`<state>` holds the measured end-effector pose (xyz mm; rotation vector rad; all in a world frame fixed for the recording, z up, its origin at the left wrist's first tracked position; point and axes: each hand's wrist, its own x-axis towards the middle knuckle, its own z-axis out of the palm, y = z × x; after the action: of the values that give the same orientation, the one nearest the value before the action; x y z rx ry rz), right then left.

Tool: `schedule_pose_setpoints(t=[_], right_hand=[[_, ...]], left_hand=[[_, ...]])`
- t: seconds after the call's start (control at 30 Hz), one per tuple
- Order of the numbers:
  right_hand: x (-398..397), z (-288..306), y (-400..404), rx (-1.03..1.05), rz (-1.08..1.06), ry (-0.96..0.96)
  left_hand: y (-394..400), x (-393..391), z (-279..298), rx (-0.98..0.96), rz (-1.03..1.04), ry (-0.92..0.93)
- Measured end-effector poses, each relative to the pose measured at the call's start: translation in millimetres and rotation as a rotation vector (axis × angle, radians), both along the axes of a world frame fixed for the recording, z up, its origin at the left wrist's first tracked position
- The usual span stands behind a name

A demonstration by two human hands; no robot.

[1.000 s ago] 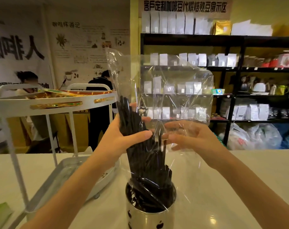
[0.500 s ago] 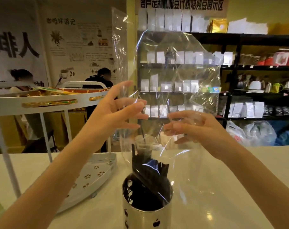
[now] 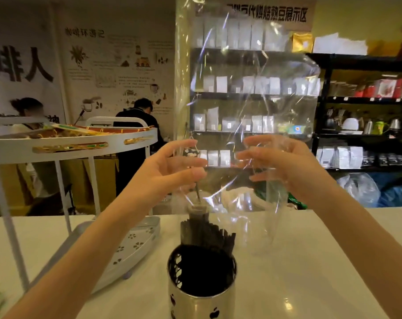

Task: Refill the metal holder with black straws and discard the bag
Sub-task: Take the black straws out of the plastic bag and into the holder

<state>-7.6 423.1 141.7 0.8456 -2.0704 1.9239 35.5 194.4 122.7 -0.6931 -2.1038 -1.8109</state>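
Clear bag [image 3: 253, 100] stood upright above the counter [image 3: 310, 261], long axis vertical, its open mouth hanging just over the metal holder [image 3: 202, 302]. Black straws [image 3: 207, 236] sat upright in the holder, tips above the rim; bag looked empty. Left hand [image 3: 170, 166] at the bag's left side, fingers [image 3: 190, 157] curled and spread, touching the film; firm grip could not be told. Right hand [image 3: 280, 162] pinched the film at the right, fingers closed on it. Holder lay directly below and between both hands, slightly nearer the left. Judged: bag lifts straight up and clear, then goes to waste.
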Motion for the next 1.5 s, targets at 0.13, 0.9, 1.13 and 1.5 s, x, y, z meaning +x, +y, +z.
schedule_pose_setpoints(t=[0.13,0.9,1.13,1.5], right_hand=[[2.6,21.8,11.1,-0.036,-0.026,0.053],[-23.5,13.2,117.7,0.073,-0.645,-0.311],[-28.9,-48.4,150.7,0.273,-0.731,-0.522],[-14.3,-170.6,203.5,0.15,-0.885,-0.758]], left_hand=[[1.5,-0.7,2.0,-0.069,0.019,0.043],[117.3,5.3,-3.8,-0.192,0.137,0.168],[157.8,8.5,-59.5,-0.537,0.096,0.081],[165.6,12.0,-182.1,-0.436,-0.057,-0.444]])
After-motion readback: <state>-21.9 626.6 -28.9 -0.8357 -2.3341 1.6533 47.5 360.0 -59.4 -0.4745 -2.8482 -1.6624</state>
